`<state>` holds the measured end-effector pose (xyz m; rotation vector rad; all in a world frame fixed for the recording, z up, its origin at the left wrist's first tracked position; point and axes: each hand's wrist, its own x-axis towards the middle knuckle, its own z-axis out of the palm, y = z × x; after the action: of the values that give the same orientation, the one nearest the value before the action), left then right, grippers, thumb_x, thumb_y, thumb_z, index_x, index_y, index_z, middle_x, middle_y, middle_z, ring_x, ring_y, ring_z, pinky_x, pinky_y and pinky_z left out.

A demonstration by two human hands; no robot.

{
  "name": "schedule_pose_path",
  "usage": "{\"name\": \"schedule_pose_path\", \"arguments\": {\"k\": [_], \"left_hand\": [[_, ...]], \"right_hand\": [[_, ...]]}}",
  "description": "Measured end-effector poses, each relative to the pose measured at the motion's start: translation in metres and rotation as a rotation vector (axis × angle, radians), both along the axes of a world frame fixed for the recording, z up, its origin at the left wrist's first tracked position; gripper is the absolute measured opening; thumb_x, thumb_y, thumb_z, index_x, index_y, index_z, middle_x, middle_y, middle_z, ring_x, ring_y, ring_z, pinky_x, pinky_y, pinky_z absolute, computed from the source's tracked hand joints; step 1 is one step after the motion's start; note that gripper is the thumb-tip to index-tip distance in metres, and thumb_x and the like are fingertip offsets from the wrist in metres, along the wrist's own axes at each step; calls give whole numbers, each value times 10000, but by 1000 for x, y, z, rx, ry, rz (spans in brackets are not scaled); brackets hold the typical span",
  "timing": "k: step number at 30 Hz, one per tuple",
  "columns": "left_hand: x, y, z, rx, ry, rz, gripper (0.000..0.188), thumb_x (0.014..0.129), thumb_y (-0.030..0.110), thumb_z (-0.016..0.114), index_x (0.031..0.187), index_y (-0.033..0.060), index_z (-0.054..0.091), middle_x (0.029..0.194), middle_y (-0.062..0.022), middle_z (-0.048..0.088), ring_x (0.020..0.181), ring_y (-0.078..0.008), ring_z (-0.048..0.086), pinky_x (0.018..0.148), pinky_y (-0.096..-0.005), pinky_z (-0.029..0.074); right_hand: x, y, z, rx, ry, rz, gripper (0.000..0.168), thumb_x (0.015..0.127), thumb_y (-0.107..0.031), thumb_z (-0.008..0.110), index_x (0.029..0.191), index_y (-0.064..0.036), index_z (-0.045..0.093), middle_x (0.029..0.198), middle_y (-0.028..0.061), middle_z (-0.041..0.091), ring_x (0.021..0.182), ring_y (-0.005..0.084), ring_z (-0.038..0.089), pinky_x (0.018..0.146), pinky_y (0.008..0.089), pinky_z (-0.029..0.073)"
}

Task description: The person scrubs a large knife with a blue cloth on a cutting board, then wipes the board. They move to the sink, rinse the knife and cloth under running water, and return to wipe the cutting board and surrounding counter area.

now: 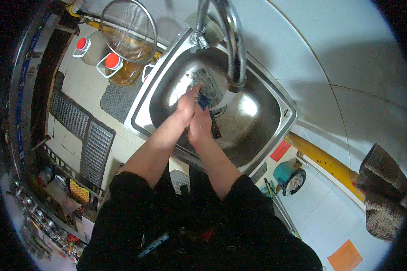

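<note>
My left hand [187,102] and my right hand [200,122] are close together inside a stainless steel sink [254,135]. A dark blue item [203,101], perhaps a cloth or scrubber, is gripped at the fingers of my right hand. My left hand lies against a blurred grey, shiny item [208,79]; its fingers are mostly hidden, so its hold is unclear. Beside my right wrist, a dark strip with a hole [216,130] shows on the basin floor. Above the basin arches a chrome faucet [235,61], its outlet just right of my hands.
Left of the sink stand an oil jug with a red cap [125,73], another red-capped jug [94,50] and a round mesh strainer [129,32]. Grey textured mats [96,152] lie on the floor. At right are a yellow pipe [318,154], a teal container [284,171] and a hanging brown cloth [380,196].
</note>
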<state>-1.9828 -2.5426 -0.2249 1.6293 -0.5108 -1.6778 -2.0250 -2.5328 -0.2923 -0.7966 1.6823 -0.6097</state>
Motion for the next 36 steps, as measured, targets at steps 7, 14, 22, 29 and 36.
{"name": "schedule_pose_path", "arguments": {"k": [7,14,22,29,36], "left_hand": [[25,-38,-48,272,339,145,598,1036,472,483,1409,12,568,1331,-125,614,1247,-211,531,1098,-340,369],[17,-33,-21,197,139,53,514,1030,476,493,1187,21,674,1138,-92,678,1041,-227,584,973,-393,433],[27,-4,6,-82,-6,-133,412,972,313,648,1268,27,621,1026,-78,673,939,-146,588,862,-314,490],[64,-17,-17,-527,-563,-476,341,827,225,748,1131,88,674,984,-168,702,942,-396,680,829,-445,542],[55,-6,28,-634,-853,-472,224,928,202,651,1122,93,673,1034,-191,699,964,-400,677,812,-474,557]], "right_hand": [[-1,-18,9,92,-586,-568,452,1071,-341,382,1387,-46,514,1163,149,646,972,257,646,837,403,539],[-23,-2,-20,77,22,-204,553,1030,-301,437,1512,-31,417,1299,141,631,1059,277,646,953,370,506],[-70,-55,-4,-444,57,140,478,864,-56,663,1329,-10,560,1163,159,685,1038,312,682,896,421,538],[-87,-70,79,-466,604,914,321,857,-131,621,1172,-77,646,1092,195,676,1021,404,664,886,489,544],[-111,-37,89,-65,135,463,279,931,-209,630,1169,-65,636,961,111,701,855,319,692,755,450,570]]}}
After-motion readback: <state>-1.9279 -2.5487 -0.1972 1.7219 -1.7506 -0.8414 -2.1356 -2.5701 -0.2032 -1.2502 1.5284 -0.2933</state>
